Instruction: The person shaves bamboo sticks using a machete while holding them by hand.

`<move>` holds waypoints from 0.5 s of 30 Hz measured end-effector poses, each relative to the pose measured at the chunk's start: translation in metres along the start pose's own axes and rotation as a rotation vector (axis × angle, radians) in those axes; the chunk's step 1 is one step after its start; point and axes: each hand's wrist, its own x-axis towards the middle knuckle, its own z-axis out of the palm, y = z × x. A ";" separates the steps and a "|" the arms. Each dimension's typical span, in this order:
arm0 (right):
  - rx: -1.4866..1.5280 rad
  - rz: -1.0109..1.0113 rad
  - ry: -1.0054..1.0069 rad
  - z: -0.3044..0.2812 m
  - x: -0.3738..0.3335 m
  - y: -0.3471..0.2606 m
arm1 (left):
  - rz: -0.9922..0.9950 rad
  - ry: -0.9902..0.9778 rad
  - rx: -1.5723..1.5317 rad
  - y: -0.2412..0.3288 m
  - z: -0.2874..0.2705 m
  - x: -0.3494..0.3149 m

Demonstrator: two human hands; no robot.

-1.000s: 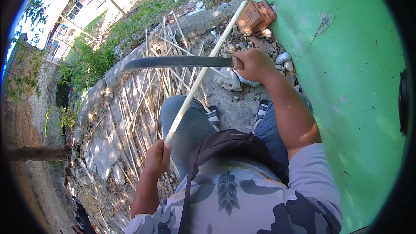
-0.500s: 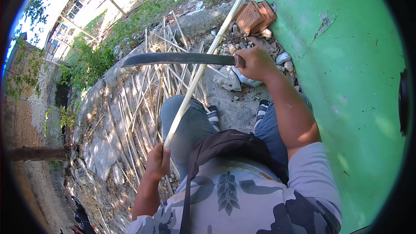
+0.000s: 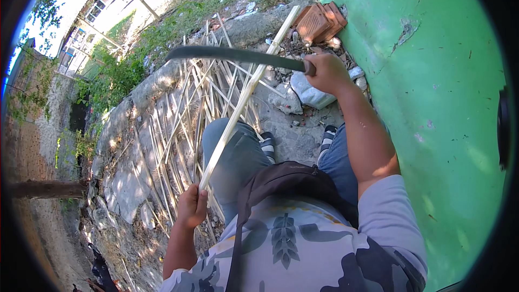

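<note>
While L hand (image 3: 193, 206) grips pale strip (image 3: 233, 121), R hand (image 3: 328, 74) holds machete (image 3: 232, 54).

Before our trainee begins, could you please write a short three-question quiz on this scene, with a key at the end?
1. Multiple choice: What does the right hand hold?
A) a tile
B) a machete
C) a stone

2. True or false: The left hand grips the pale strip at its far end.

3. Fill in the colour: The wall on the right is mostly ____.

Key:
1. B
2. False; it grips the near end.
3. green
</note>
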 end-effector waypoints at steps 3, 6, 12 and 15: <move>0.015 0.168 -0.062 -0.003 -0.003 0.017 | -0.024 -0.044 0.075 0.005 -0.010 -0.003; 0.058 0.101 -0.057 0.003 -0.004 0.005 | 0.054 -0.006 0.115 -0.023 -0.014 -0.011; 0.023 -0.090 -0.129 0.008 -0.004 -0.009 | -0.042 -0.024 0.111 -0.016 -0.013 -0.014; 0.042 0.086 -0.065 0.000 -0.002 0.027 | 0.047 -0.009 0.068 -0.017 -0.014 -0.014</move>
